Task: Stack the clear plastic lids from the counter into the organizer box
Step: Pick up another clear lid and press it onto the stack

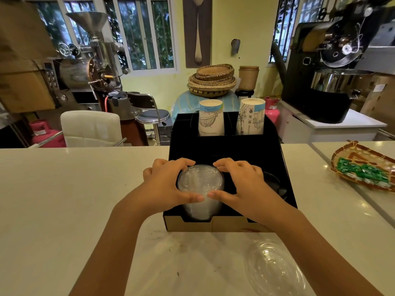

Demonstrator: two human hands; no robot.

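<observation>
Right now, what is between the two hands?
In the head view, the stack of clear lids sits between the left hand and the right hand, inside the black organizer box.

Pale counter (64,189) carries organizer box (286,167), loose clear lids (275,268).

This is a small coffee shop with its own roastery. A steel coffee roaster (85,67) with a funnel hopper stands far left and a black roaster (333,67) far right. On the pale table (64,199) a black organizer box (226,146) holds printed paper cups (211,117). Behind it are bar stools (152,117), pink gas cylinders (46,133) and stacked woven baskets (212,80).
</observation>
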